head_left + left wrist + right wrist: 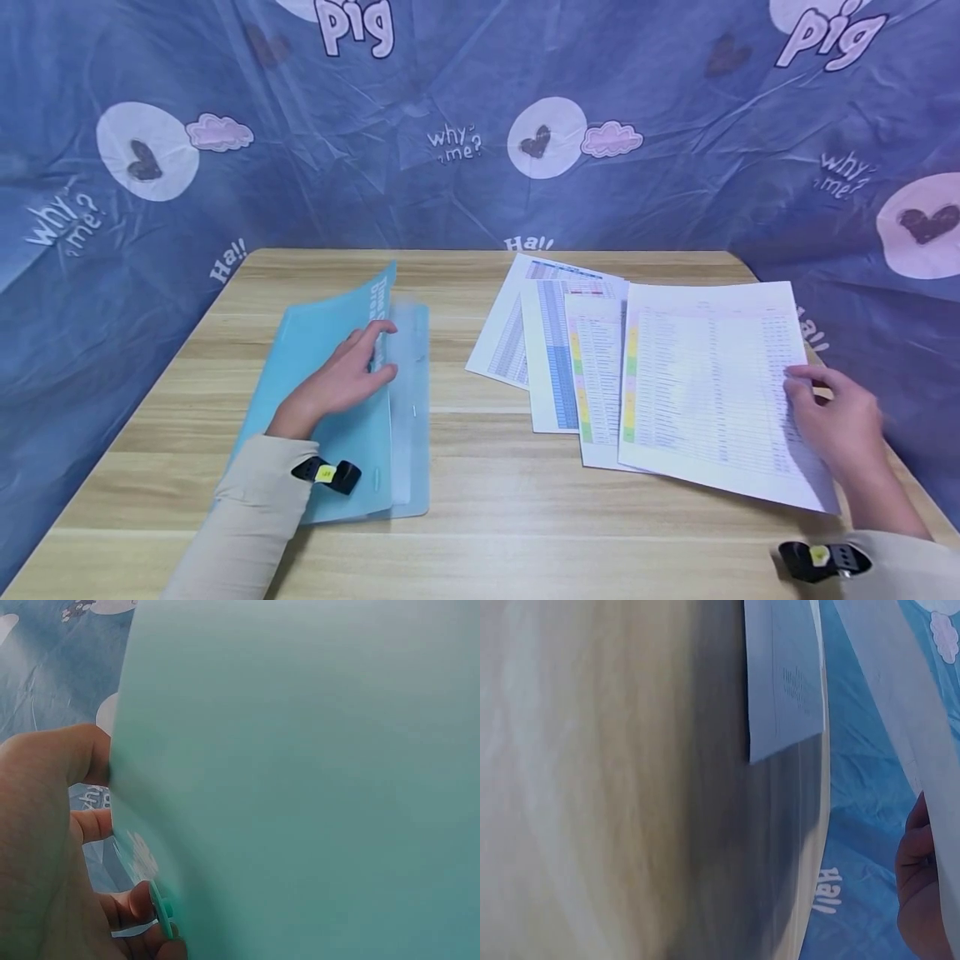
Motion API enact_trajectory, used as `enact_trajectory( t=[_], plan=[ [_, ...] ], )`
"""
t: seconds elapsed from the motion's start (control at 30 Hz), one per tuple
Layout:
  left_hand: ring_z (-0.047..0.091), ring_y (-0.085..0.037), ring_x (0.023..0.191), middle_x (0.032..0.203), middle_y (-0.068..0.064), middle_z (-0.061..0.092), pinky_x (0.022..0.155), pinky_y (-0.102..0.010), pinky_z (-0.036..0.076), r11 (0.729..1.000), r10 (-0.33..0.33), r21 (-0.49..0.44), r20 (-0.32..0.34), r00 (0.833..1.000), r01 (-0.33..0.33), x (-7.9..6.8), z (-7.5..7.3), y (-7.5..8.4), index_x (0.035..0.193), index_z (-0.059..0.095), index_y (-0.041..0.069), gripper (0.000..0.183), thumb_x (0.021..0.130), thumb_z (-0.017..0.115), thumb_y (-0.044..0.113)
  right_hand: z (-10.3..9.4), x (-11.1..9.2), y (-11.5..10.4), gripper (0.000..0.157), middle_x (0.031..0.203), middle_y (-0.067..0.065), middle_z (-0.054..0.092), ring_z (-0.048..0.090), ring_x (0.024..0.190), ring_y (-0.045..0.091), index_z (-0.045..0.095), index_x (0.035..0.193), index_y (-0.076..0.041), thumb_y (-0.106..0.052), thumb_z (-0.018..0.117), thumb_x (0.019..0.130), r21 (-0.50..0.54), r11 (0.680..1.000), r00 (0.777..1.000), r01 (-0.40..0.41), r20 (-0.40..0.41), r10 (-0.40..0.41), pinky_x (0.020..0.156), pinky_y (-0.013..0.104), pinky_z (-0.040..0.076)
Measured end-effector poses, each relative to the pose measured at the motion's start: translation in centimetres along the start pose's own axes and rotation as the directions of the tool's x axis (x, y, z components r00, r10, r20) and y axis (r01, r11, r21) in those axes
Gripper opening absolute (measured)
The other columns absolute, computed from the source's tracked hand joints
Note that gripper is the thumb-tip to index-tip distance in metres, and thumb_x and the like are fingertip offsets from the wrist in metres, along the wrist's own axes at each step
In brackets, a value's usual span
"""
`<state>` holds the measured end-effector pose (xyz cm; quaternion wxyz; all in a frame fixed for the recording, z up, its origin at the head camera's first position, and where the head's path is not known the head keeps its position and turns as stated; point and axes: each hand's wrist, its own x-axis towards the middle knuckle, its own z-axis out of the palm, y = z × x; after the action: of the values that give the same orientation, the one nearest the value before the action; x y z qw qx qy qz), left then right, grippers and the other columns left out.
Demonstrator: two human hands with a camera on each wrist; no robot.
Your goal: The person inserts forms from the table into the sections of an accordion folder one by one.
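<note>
At nine o'clock, the left hand (347, 367) is gripping a part-raised folder (318, 333), likely needing wider parting; the right hand (842, 417) is pinching a printout (690, 383).

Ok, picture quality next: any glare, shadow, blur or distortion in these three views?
Head: fairly even light, pale sheen on the table, print on the rightmost sheet too fine to read; left wrist: the folder fills most of the frame, paler toward the top; right wrist: a broad dark shadow across soft-looking wood grain, the table's edge appearing bowed.
</note>
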<state>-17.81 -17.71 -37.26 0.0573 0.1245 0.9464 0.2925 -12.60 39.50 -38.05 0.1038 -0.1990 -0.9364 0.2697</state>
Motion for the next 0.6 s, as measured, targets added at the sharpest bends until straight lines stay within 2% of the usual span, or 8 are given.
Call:
enact_trajectory(
  t=[0.17,0.37,0.47,0.6],
  plan=[
    [0.042,-0.032,0.115,0.138,-0.016,0.040,0.087,-0.054,0.041,1.000,0.000,-0.003,-0.002,1.000,0.000,0.0,0.0,0.1,0.139,0.032,0.019,0.053,0.090,0.050,0.029,0.4,0.1,-0.7,0.045,0.132,0.028,0.044,0.048,0.108,0.041,0.050,0.133,-0.001,-0.026,0.044,0.095,0.009,1.000,1.000,0.009,0.015,-0.009,0.069,0.027,0.031],
    [0.043,-0.032,0.115,0.139,-0.016,0.040,0.086,-0.053,0.041,1.000,0.006,0.000,-0.005,1.000,-0.006,0.0,0.0,0.1,0.139,0.032,0.018,0.053,0.090,0.051,0.028,0.9,0.0,-1.2,0.044,0.132,0.028,0.045,0.049,0.108,0.042,0.050,0.132,0.000,-0.023,0.043,0.096,0.026,0.999,0.999,0.036,0.014,-0.036,0.068,0.023,0.031],
    [0.042,-0.032,0.115,0.139,-0.016,0.039,0.086,-0.053,0.041,1.000,0.009,0.003,-0.008,1.000,-0.009,0.0,0.0,0.1,0.139,0.032,0.018,0.053,0.090,0.051,0.028,1.1,0.1,-1.6,0.043,0.132,0.028,0.045,0.049,0.108,0.042,0.051,0.131,0.000,-0.024,0.043,0.096,0.030,0.998,0.998,0.055,0.015,-0.055,0.070,0.027,0.035],
    [0.042,-0.032,0.115,0.140,-0.016,0.039,0.086,-0.053,0.041,1.000,0.002,0.007,-0.007,1.000,-0.002,0.0,-0.1,0.1,0.140,0.032,0.018,0.054,0.090,0.051,0.028,1.3,0.1,-2.0,0.041,0.127,0.026,0.049,0.051,0.095,0.024,0.056,0.127,0.000,-0.024,0.046,0.095,0.034,0.995,0.996,0.095,-0.004,-0.095,0.070,0.022,0.036]
  ],
)
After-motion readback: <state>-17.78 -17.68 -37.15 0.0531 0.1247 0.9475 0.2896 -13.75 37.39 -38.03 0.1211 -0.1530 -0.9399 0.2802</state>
